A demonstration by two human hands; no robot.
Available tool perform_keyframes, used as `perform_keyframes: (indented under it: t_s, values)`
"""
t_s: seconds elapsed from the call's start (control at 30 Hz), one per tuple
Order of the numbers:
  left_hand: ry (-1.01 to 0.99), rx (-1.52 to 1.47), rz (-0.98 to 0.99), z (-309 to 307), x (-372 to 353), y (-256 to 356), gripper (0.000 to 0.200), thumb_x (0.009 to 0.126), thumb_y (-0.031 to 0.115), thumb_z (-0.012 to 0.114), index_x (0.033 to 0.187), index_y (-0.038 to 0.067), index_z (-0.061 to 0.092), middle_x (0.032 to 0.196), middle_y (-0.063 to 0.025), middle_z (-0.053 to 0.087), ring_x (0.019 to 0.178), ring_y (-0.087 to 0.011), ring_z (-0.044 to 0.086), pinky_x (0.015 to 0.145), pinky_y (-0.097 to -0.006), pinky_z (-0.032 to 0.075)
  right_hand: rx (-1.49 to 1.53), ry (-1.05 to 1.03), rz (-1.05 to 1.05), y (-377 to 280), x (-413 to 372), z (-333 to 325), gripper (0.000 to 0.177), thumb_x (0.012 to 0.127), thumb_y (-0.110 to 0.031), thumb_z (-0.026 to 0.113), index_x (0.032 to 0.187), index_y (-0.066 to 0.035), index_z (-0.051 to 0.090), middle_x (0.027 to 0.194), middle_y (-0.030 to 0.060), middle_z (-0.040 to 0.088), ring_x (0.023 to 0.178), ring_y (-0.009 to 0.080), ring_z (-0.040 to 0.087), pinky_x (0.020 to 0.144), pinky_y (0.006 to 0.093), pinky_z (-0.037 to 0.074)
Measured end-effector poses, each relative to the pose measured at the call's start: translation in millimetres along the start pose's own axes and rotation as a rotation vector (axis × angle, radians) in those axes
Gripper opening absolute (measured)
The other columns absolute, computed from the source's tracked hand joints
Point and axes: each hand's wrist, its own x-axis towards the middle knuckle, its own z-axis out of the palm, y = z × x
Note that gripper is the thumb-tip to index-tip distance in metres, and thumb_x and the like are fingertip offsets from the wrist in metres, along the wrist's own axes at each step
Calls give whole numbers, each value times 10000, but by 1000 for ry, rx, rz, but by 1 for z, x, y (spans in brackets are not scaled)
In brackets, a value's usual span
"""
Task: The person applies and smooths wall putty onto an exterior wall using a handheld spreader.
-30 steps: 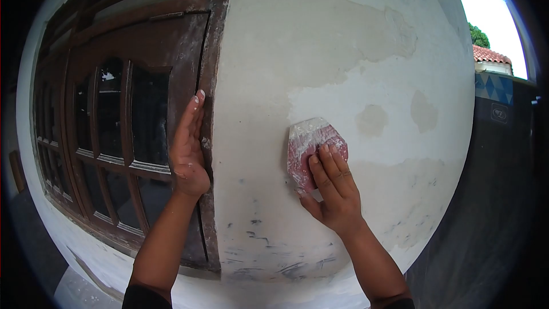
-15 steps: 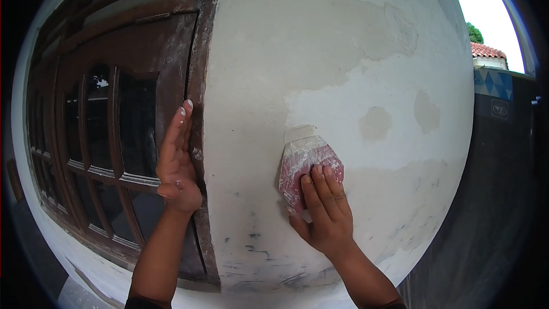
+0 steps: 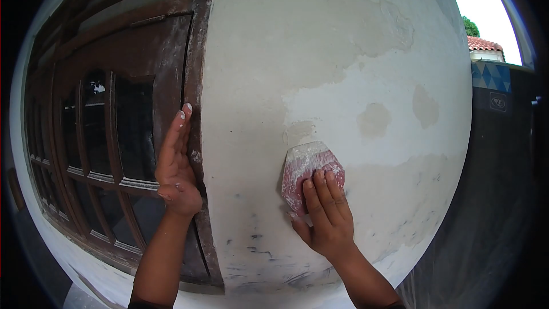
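Note:
My right hand holds a reddish plastic putty scraper by its lower right part, fingers laid over its face and thumb at its lower edge. The scraper's top edge is coated with whitish putty and lies close against the wall. Just above it is a small fresh-looking putty patch. My left hand is open, its fingers stretched upward and its side against the brown wooden frame. White putty marks its fingertips.
Left of the frame is a dark wooden door or shutter with glass panes. Darker grey patches and black scuffs mark the wall. At the right stands a dark surface with a blue-and-white patterned band; beyond it shows a tiled roof.
My right hand and the scraper have shifted slightly down, baring a grey putty patch above the scraper's edge. My left hand stays on the frame. The view has turned a little.

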Motion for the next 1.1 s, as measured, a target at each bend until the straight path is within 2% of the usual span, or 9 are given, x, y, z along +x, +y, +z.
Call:
perform_keyframes:
  t_s: [0.2,0.3,0.43,0.5,0.63,0.7,0.9,1.03,1.1]
  values:
    - [17,7,-12,1,-1,0,1166,828,865,142,1464,-99,299,1504,-272,370,1430,-354,339,1202,-452,203,-7,90,-62,-1,20,3,532,905,-331,639,1310,12,598,1367,219,565,1338,362,484,1083,462,398]
    - [25,10,-26,1,0,1,1163,829,863,140,1463,-98,303,1505,-269,371,1430,-351,341,1201,-451,208,13,23,-36,2,29,7,508,900,-303,632,1301,8,607,1359,218,570,1336,362,485,1064,463,419]
    - [10,19,-12,0,0,-1,1158,832,859,134,1462,-98,306,1501,-270,376,1428,-348,344,1200,-453,211,-24,-5,-43,6,2,-2,492,897,-285,626,1294,6,612,1354,209,575,1337,356,485,1035,460,449]
    - [8,17,-20,0,0,0,1157,832,859,130,1461,-96,308,1498,-269,382,1426,-348,348,1199,-457,214,20,59,-65,8,0,-7,520,881,-294,642,1305,6,601,1369,199,565,1343,343,478,1025,464,459]
    - [15,21,-8,1,0,0,1155,834,857,131,1462,-96,308,1495,-268,385,1425,-347,350,1198,-458,217,-3,82,-141,15,32,-8,527,868,-292,647,1304,0,604,1366,190,570,1345,336,476,1023,473,460]
    - [21,27,-8,0,0,-1,1149,839,853,138,1461,-97,308,1496,-270,383,1425,-349,349,1198,-458,218,-48,-25,-113,18,40,-7,503,866,-279,644,1290,-8,619,1353,187,580,1341,337,480,1031,480,456]
    - [46,14,-17,7,1,5,1141,847,847,148,1460,-101,306,1492,-272,387,1421,-350,356,1196,-457,223,54,2,-118,27,2,-15,528,861,-263,653,1327,-22,591,1389,174,552,1344,329,474,1058,487,437]
    - [49,22,-24,7,2,5,1144,845,849,150,1460,-102,308,1492,-267,390,1419,-349,360,1196,-455,225,23,57,-150,26,31,-8,546,856,-269,658,1340,-29,581,1396,169,548,1350,319,469,1059,485,435]
    - [44,47,-41,6,2,7,1147,843,852,154,1458,-103,312,1494,-263,390,1419,-348,360,1196,-452,226,17,-38,-121,24,41,-5,548,851,-268,661,1339,-31,583,1388,167,557,1353,314,469,1059,488,432]
